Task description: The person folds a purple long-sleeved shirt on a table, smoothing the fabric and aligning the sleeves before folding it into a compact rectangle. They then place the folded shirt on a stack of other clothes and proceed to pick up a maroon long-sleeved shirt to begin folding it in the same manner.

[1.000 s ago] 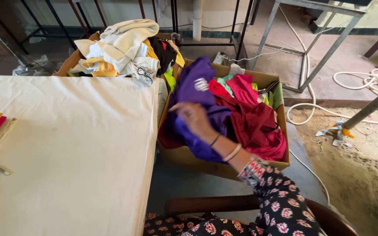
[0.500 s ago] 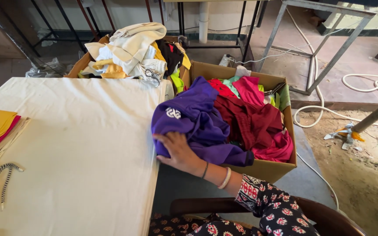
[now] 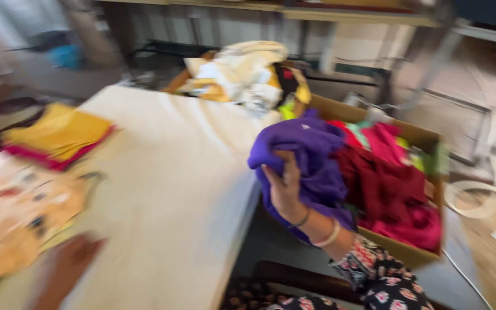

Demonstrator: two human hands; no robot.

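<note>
My right hand (image 3: pixel 285 186) is shut on a purple garment (image 3: pixel 314 152) and holds it bunched up in the air, between the table edge and a cardboard box (image 3: pixel 417 136). The box stands to the right of the table and is full of red and pink clothes (image 3: pixel 397 198). My left hand (image 3: pixel 64 264) shows as a blurred shape low on the cream-covered table (image 3: pixel 173 172); its fingers cannot be made out. My right sleeve is dark with a flower print.
Folded yellow and red cloths (image 3: pixel 58 133) lie at the table's left side, with a pale patterned cloth (image 3: pixel 15 215) nearer me. Behind the table a second box holds a heap of white and yellow clothes (image 3: pixel 242 72). A white hose (image 3: pixel 477 201) lies on the floor at right.
My right hand has lifted the purple garment out of the box and carried it left toward the table. The view has swung left, and my left hand has come into sight.
</note>
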